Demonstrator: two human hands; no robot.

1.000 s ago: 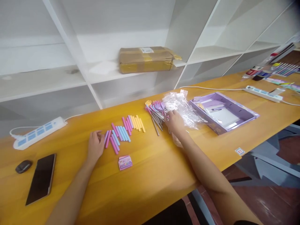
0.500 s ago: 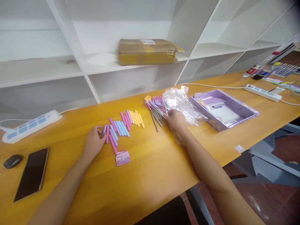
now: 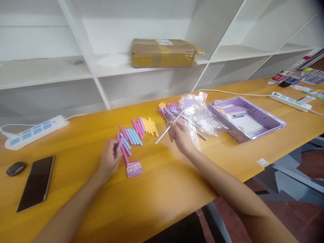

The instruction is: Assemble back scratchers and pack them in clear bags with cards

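My left hand (image 3: 110, 158) is closed on a purple handle tube (image 3: 121, 142), lifted just above the row of pink, purple, blue and yellow tubes (image 3: 135, 135) on the table. In my right hand (image 3: 181, 136) is a back scratcher (image 3: 164, 133) with a thin silver rod and a purple claw head. Its bare rod end points down to the left. Behind that hand lies a pile of similar back scratchers (image 3: 163, 107) with yellow, pink and blue heads. Crumpled clear plastic bags (image 3: 205, 118) lie against the pile. A small pink printed card (image 3: 134, 169) sits below the tubes.
A purple box tray (image 3: 265, 127) with papers in it stands right of the bags. Power strips (image 3: 37, 131) lie at both ends. A phone (image 3: 36, 184) and a black case (image 3: 16, 168) are at left. A taped carton (image 3: 164, 54) rests on the shelf.
My right hand has drawn a purple-headed back scratcher from the pile, toward me and slightly left. My left hand has picked up a purple tube and moved slightly right.
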